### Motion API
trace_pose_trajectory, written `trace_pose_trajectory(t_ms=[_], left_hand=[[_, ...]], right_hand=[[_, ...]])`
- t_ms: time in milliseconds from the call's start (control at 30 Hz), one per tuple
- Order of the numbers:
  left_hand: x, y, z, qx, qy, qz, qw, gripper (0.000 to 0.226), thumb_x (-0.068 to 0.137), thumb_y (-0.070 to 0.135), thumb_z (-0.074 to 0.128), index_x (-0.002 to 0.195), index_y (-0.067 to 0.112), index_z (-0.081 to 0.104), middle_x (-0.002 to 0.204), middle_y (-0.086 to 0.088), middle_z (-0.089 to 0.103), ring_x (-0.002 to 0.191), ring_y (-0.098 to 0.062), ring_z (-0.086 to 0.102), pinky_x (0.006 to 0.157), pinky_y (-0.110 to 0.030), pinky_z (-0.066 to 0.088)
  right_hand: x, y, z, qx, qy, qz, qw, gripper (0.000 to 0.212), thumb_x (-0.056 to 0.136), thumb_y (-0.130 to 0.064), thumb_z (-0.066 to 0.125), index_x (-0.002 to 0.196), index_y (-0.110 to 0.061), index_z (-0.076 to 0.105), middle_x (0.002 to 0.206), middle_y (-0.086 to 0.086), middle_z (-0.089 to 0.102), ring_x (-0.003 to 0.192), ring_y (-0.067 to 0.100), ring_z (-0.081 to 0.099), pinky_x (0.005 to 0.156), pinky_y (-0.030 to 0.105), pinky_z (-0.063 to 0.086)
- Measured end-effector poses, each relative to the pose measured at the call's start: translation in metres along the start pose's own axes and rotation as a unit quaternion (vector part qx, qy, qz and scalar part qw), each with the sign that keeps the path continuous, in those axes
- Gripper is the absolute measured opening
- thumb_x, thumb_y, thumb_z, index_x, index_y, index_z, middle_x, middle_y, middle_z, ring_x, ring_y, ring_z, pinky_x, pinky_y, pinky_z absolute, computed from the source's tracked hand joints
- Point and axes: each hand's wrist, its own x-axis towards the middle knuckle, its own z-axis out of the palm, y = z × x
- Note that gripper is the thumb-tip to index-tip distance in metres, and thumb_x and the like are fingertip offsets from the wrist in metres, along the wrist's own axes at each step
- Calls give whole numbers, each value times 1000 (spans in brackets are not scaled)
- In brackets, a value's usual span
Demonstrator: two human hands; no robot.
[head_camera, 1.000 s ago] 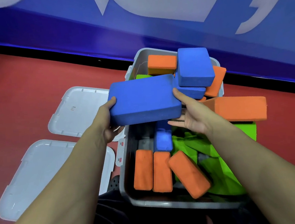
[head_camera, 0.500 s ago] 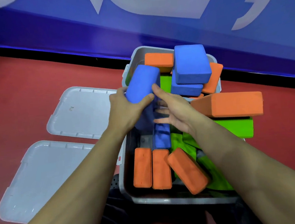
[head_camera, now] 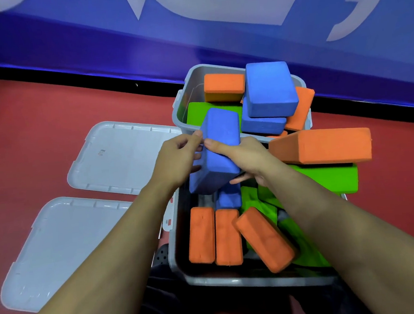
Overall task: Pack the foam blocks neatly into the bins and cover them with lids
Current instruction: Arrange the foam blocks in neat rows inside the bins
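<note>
Both hands hold a large blue foam block (head_camera: 218, 146), tilted on end over the far left corner of the near grey bin (head_camera: 235, 282). My left hand (head_camera: 179, 159) grips its left side; my right hand (head_camera: 245, 158) grips its right side with the thumb on top. The near bin holds three orange blocks (head_camera: 226, 237), a small blue block (head_camera: 229, 199) and green blocks (head_camera: 261, 202). The far grey bin (head_camera: 184, 101) is heaped with blue (head_camera: 270, 88), orange (head_camera: 224, 86) and green blocks. A long orange block (head_camera: 324, 147) lies on a green one (head_camera: 331, 179) at the right.
Two pale grey lids lie on the red floor at the left, one farther away (head_camera: 124, 158) and one nearer (head_camera: 65, 252). A blue wall with white markings (head_camera: 190, 22) runs behind the bins. My dark trousers (head_camera: 178, 305) show below the near bin.
The blue block, held flat above the bins a second ago, has been turned on end and lowered towards the near bin. My right hand has closed onto its right side.
</note>
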Motion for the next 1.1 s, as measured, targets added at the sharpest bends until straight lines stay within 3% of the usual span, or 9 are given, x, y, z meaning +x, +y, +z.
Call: trace_pose_trajectory(t_ms=[200, 400, 567, 667, 733, 833, 933, 1033, 1100], left_hand=[[4, -7, -3, 19, 4, -10, 1000, 36, 95, 46, 64, 95, 11, 71, 101, -10, 73, 92, -24, 73, 71, -35, 63], [9, -24, 11, 41, -16, -32, 999, 34, 90, 46, 68, 101, 14, 70, 102, -7, 74, 98, -25, 72, 81, -43, 63], [14, -36, 18, 84, 1, -29, 996, 31, 95, 41, 63, 107, 13, 67, 96, -2, 72, 89, -23, 71, 88, -47, 59], [18, -45, 14, 76, 9, -45, 996, 42, 87, 54, 62, 103, 15, 64, 86, 2, 68, 76, -18, 65, 87, -53, 58], [22, -52, 8, 77, 6, -62, 995, 49, 81, 61, 61, 107, 19, 62, 97, 3, 69, 85, -17, 68, 91, -52, 57], [20, -65, 6, 74, -38, -73, 994, 33, 95, 43, 62, 121, 23, 61, 114, 2, 71, 102, -17, 70, 96, -46, 56], [14, -89, 16, 131, -53, -50, 989, 34, 102, 33, 53, 133, 21, 63, 121, 2, 72, 107, -15, 69, 98, -40, 54], [18, -107, 28, 120, -32, -51, 991, 34, 104, 27, 50, 135, 18, 62, 125, 0, 69, 113, -17, 66, 100, -37, 52], [25, -112, 32, 119, -32, -60, 991, 34, 104, 25, 50, 136, 16, 61, 127, 1, 67, 114, -18, 64, 96, -27, 51]], right_hand=[[6, 6, 3, -23, 2, 14, 1000, 70, 68, -66, 82, 115, -16, 70, 111, 4, 70, 96, 27, 70, 62, 47, 64], [22, 26, 7, -30, 32, 22, 999, 64, 73, -63, 80, 111, -13, 69, 106, 7, 72, 93, 27, 70, 63, 48, 64], [36, 40, 16, -30, 38, 27, 998, 64, 74, -66, 77, 113, -15, 69, 107, 4, 71, 95, 24, 69, 60, 46, 64], [47, 42, 21, -35, 22, 39, 998, 70, 80, -69, 69, 118, -11, 66, 112, 6, 68, 97, 28, 69, 59, 49, 63], [54, 42, 23, -20, 2, 49, 999, 68, 88, -64, 63, 124, -7, 63, 120, 9, 65, 102, 32, 67, 62, 53, 63], [64, 53, 28, -40, -19, 60, 997, 65, 88, -59, 66, 124, -5, 63, 119, 12, 65, 99, 36, 69, 59, 51, 63], [72, 75, 36, -56, -26, 82, 995, 61, 86, -57, 68, 120, -7, 64, 115, 12, 69, 96, 34, 71, 63, 52, 63], [83, 94, 41, -29, -9, 107, 994, 62, 84, -58, 69, 124, -11, 63, 118, 9, 68, 100, 32, 70, 68, 51, 63], [92, 102, 44, -20, 3, 122, 992, 68, 79, -63, 70, 123, -12, 63, 118, 8, 68, 102, 32, 69, 74, 48, 63]])
